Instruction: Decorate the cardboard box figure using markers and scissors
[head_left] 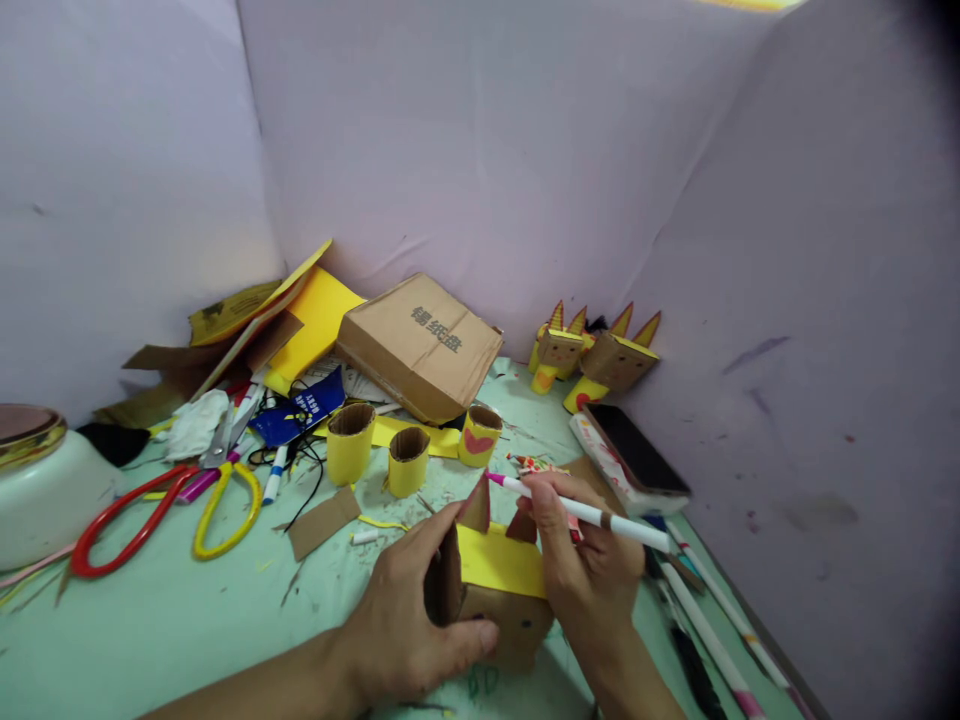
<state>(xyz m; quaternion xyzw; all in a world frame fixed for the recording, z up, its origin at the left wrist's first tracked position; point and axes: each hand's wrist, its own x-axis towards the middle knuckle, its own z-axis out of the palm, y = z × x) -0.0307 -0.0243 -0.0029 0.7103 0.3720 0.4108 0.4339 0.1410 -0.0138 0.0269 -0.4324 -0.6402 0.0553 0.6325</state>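
My left hand [405, 600] is wrapped round the left side of a small cardboard box head [501, 615], its thumb on the front face. The box has a yellow paper top, pointed cardboard ears and a dark dot on its front. In my right hand [589, 560] is a white felt-tip pen [600, 515] with a pink tip, which meets or nearly meets the left ear [477, 505]. Behind the box stand a yellow-covered cardboard tube [349, 455], a shorter yellow tube [408, 470] and a yellow tube with a red heart [480, 445].
Scissors [217, 455] with red and yellow handles lie at left beside a white round container [52, 500]. A cardboard box [424, 345] and yellow sheets [315, 320] are at the back. Finished-looking cardboard figures [615, 360], a phone [637, 455] and several pens [705, 615] occupy the right.
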